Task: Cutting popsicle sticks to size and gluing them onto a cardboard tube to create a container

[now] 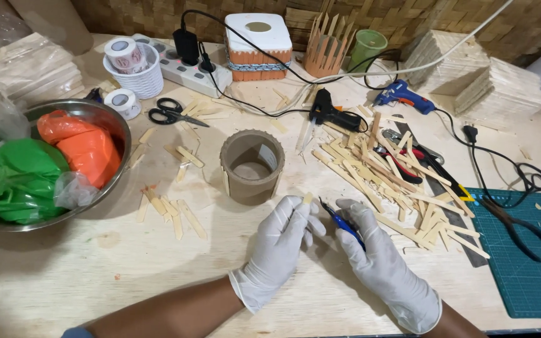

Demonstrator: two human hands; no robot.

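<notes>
Both hands wear white gloves and work close together at the near edge of the wooden table (95,275). Left hand (280,241): fingers curled narrow, pinching a short wooden stick (307,198) whose tip shows just above the fingertips. Right hand (380,260): closed around blue-handled cutters (340,220), their tip pointing toward the stick and almost touching it.

Just beyond the hands stands a cardboard tube (252,165), upright and open at the top, with sticks fixed upright on its left side. Left of it, a few loose cut sticks (170,209) lie flat. Right of it, a large scattered heap of sticks (396,181) spreads toward a green cutting mat (527,269); black pliers (515,225) lie across the mat's edge.

Far left: a steel bowl (111,116) holding green and orange plastic bags. Behind the tube: black scissors (170,114), a black glue gun (330,111) and a blue glue gun (402,95), both with cords. At the far edge: a white cup (136,78) with a tape roll on top, a power strip (186,70), a white-topped box (258,45), a stick-made holder (325,50), and a green cup (366,47).
</notes>
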